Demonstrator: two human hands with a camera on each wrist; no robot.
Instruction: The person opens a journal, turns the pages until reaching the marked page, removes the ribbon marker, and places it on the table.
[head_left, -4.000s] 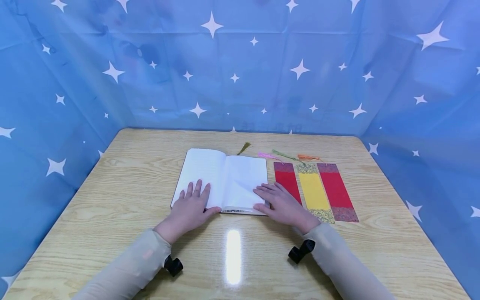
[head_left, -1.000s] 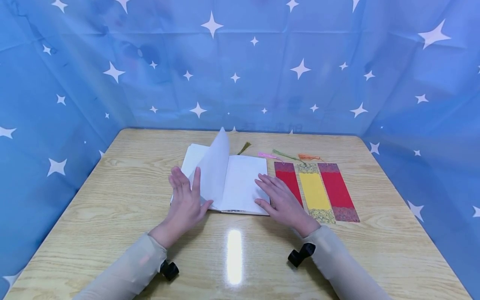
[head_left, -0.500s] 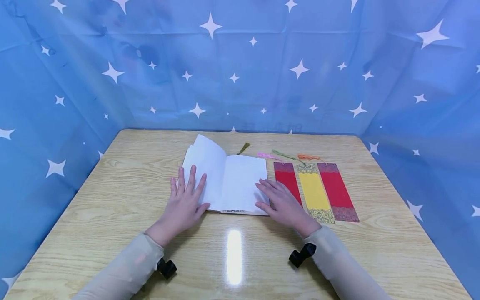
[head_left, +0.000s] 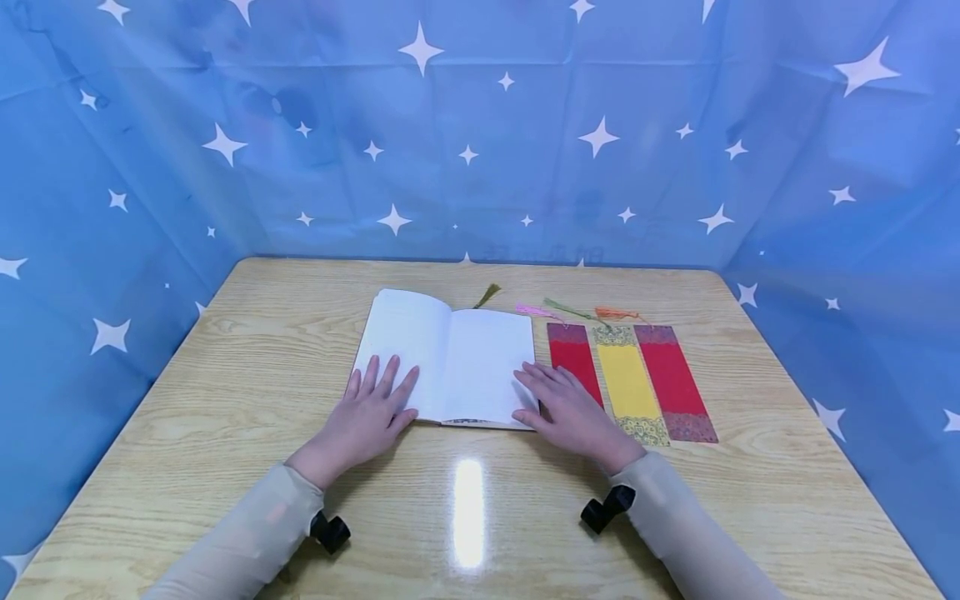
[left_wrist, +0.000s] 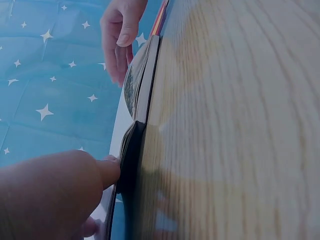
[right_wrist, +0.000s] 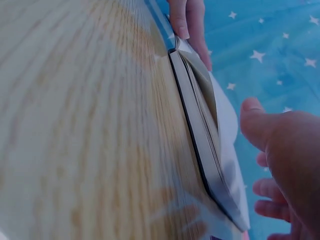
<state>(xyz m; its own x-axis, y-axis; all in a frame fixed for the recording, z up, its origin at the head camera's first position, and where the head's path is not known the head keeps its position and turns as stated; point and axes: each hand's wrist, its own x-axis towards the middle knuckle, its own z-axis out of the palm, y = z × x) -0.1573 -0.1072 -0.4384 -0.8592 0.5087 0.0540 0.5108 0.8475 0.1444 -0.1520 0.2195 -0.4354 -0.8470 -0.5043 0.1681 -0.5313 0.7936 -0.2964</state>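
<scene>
A notebook with blank white pages (head_left: 491, 358) lies spread on the table. My left hand (head_left: 363, 417) rests with fingers extended on the lower part of the left page, its thumb at the bottom edge. My right hand (head_left: 572, 417) is over the lower right corner of the right page, fingers loosely bent, holding nothing. In the right wrist view its thumb (right_wrist: 257, 122) is apart from the pages. The notebook's page edges (right_wrist: 200, 115) show a gap under the top sheets. An olive tassel (head_left: 488, 294) sticks out past the notebook's top edge; whatever it hangs from is hidden.
Right of the notebook lie a red bookmark (head_left: 573, 358) with a pink tassel, a yellow bookmark (head_left: 630, 379) with a green tassel, and another red bookmark (head_left: 675, 375) with an orange tassel. A blue star-patterned cloth (head_left: 480, 100) stands behind the wooden table (head_left: 225, 400).
One second ago a page stood raised beside my left hand. It has come down onto the left side, and my left hand has lowered onto it. My right hand has barely moved.
</scene>
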